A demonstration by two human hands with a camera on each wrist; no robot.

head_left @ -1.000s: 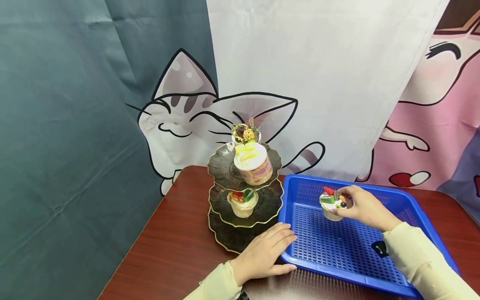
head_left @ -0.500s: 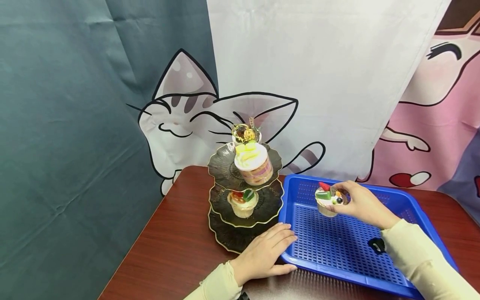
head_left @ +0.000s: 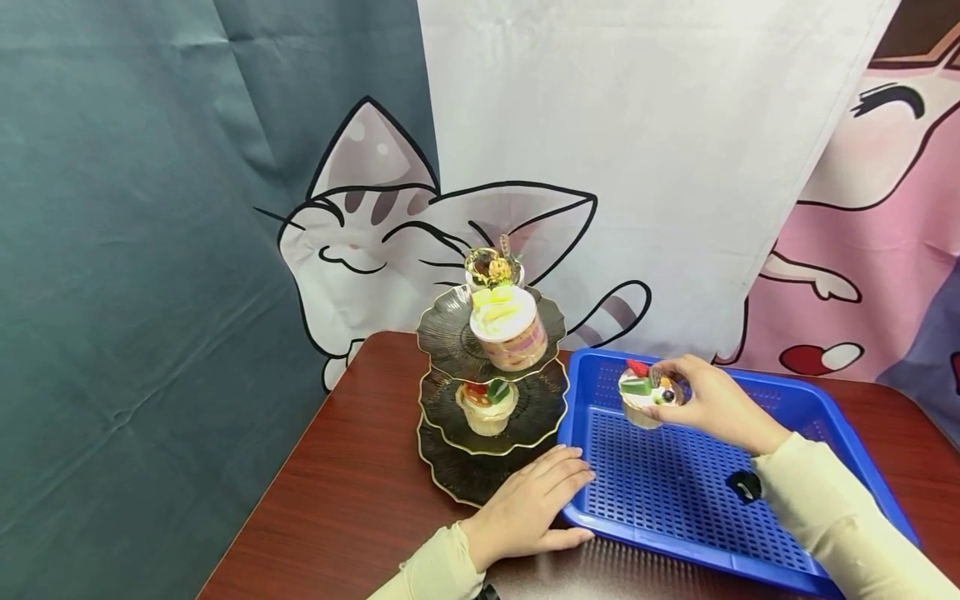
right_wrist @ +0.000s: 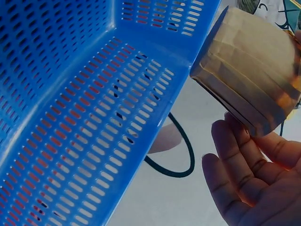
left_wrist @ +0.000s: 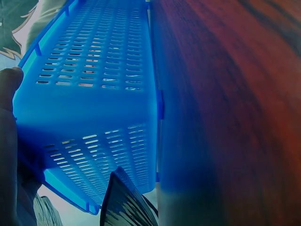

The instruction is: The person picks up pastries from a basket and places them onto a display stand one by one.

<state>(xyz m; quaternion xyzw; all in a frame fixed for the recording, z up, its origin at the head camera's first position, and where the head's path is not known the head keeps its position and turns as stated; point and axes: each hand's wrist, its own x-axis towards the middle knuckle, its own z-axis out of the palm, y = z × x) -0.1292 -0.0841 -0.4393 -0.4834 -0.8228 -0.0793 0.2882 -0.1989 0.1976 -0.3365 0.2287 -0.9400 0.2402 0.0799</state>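
Note:
In the head view my right hand (head_left: 720,408) grips a fruit-topped cupcake (head_left: 636,404) by its side, above the blue plastic basket (head_left: 652,492). Strawberry, green fruit and a dark berry top its white cream; the right wrist view shows its pleated paper cup (right_wrist: 249,70). My left hand (head_left: 528,508) lies with extended fingers on the near left corner of the basket. Left of the basket stands a dark three-tier stand (head_left: 442,333) with gold scalloped edges. Its top tier carries a yellow-topped cake cup (head_left: 513,337) and a dark-topped cake (head_left: 487,271) behind it. A cupcake (head_left: 487,417) sits on the middle tier.
The basket and stand are side by side on a reddish-brown wooden table (head_left: 330,483). A printed cloth backdrop (head_left: 675,167) with cartoon figures hangs right behind the table. The stand's plate edge (left_wrist: 124,202) is close to the basket wall in the left wrist view.
My right hand has moved left and slightly up with the cupcake, across the basket toward the stand. The left hand has stayed on the basket corner.

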